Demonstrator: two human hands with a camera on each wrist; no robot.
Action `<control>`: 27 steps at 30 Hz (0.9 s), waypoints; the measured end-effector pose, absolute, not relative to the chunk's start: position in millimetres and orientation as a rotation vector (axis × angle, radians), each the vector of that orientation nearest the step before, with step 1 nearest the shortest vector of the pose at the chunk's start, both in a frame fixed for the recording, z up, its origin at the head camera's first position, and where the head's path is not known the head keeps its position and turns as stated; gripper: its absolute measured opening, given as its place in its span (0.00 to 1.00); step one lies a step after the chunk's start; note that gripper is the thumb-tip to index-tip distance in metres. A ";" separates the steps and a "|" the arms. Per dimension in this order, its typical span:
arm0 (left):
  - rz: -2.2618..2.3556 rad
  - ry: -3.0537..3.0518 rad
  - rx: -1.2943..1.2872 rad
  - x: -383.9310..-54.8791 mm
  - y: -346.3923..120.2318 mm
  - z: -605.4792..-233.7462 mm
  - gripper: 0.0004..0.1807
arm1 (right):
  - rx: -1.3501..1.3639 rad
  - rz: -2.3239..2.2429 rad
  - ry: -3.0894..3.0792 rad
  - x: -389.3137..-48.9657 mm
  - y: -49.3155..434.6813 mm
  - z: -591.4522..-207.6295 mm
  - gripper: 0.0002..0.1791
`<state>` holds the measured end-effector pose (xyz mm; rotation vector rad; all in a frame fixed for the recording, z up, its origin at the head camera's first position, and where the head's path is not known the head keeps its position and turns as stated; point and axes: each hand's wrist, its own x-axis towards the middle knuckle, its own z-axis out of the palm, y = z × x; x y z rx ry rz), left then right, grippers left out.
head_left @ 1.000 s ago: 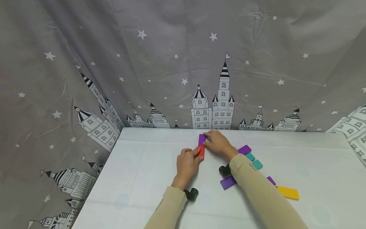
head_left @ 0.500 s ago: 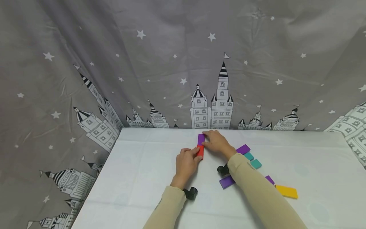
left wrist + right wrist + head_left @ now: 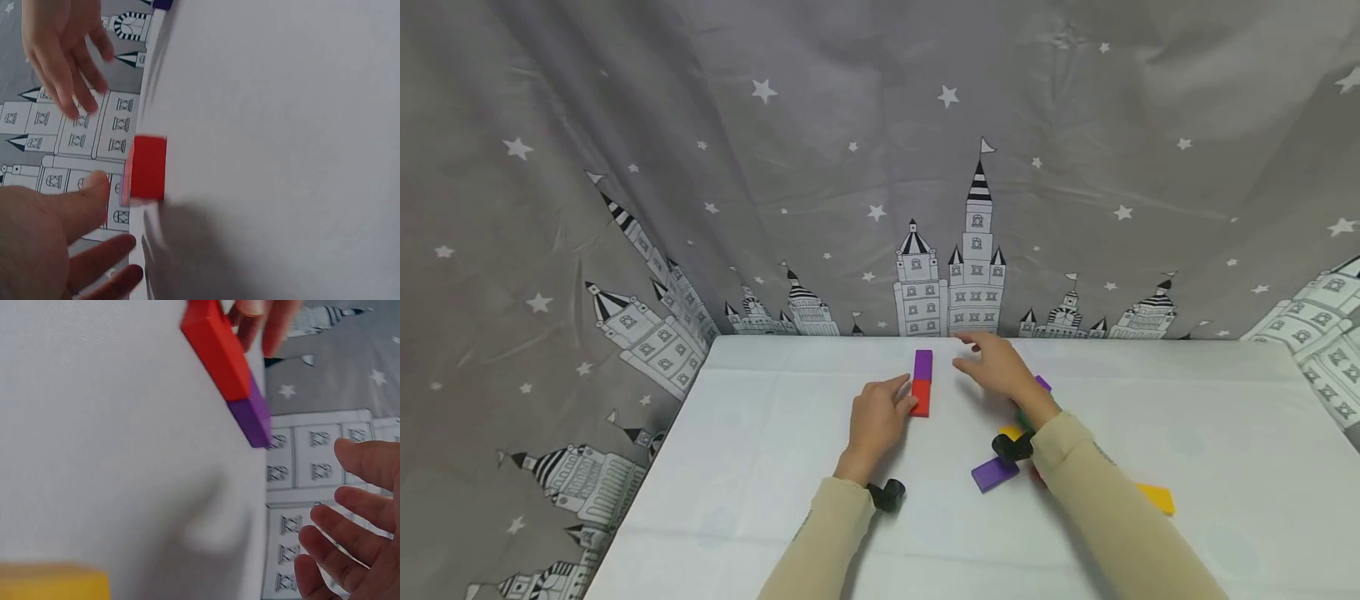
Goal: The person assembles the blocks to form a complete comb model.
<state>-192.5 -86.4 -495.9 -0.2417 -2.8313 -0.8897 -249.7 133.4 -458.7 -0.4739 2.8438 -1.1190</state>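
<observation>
Two hands (image 3: 876, 419) (image 3: 1000, 367) flanking | red block (image 3: 921, 402), purple block (image 3: 923, 365) | touching end to end

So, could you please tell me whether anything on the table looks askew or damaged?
Nothing looks damaged. The red block and far purple block line up end to end; the near purple block lies askew to that row.

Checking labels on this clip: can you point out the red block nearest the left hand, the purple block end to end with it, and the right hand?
red block (image 3: 922, 392): head view, top face.
purple block (image 3: 923, 365): head view, top face.
right hand (image 3: 997, 367): head view, back of hand.
</observation>
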 end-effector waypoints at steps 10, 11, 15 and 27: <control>-0.948 -2.919 -0.377 -215.7 -99.4 -493.1 0.24 | -0.368 -1.092 2.937 -227.6 164.7 -444.0 0.30; -0.953 -2.928 -0.392 -217.7 -100.1 -492.8 0.24 | -0.360 -1.081 2.948 -224.8 168.2 -443.6 0.30; -0.931 -2.957 -0.456 -224.6 -103.7 -493.6 0.25 | -0.320 -1.054 2.973 -212.7 180.5 -444.1 0.33; -0.883 -2.991 -0.666 -237.3 -106.3 -494.2 0.28 | -0.188 -0.913 3.013 -179.1 206.7 -460.6 0.42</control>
